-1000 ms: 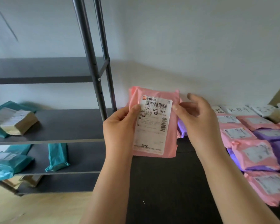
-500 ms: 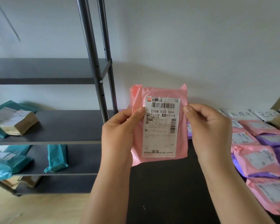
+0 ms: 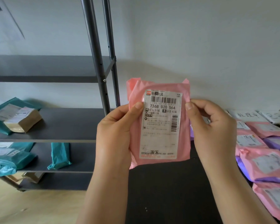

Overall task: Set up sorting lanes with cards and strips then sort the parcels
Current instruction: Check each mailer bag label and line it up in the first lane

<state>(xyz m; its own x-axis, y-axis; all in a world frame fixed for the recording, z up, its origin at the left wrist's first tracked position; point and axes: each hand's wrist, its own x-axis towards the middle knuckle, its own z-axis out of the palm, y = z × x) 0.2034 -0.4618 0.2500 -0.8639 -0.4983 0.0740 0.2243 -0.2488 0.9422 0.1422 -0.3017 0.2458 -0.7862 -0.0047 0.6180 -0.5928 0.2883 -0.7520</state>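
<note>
**Desk:** What's nearest your camera?

**Me:** Both my forearms are raised in front of me. Between them I hold the pink parcel (image 3: 185,143) clear above the black counter (image 3: 165,196). It stands upright with its long axis vertical, and its label (image 3: 160,125) faces me the right way up.

**Desk:** How is each grip set?

**Me:** My left hand (image 3: 115,131) pinches the parcel's left edge. Its thumb (image 3: 136,109) lies on the front beside the label's upper corner, and its fingers are hidden behind the bag. My right hand (image 3: 212,131) pinches the right edge the same way, with the thumb tip on the front and the other fingers curled behind. Both wrists are upright and the palms are turned in toward each other.

**Desk:** Where does it go from there?

**Me:** My guess is that I'm reading the label to choose a lane. The lanes lie to my right and lower down. They are rows of parcels (image 3: 262,164), pink and purple, lying flat on the counter and running back to the handwritten cards (image 3: 247,114) by the wall. My right hand is the nearer one to them. So I'd let the left hand release, carry the parcel right and down, and tip it from upright to flat with the label up. I can't make out any strips between the rows from here.

**Desk:** And the other side?

**Me:** Farther off to my left is the grey shelf unit (image 3: 63,125). It has teal bags (image 3: 60,156) and a brown box (image 3: 23,121) on its boards, well apart from the parcel.
</note>
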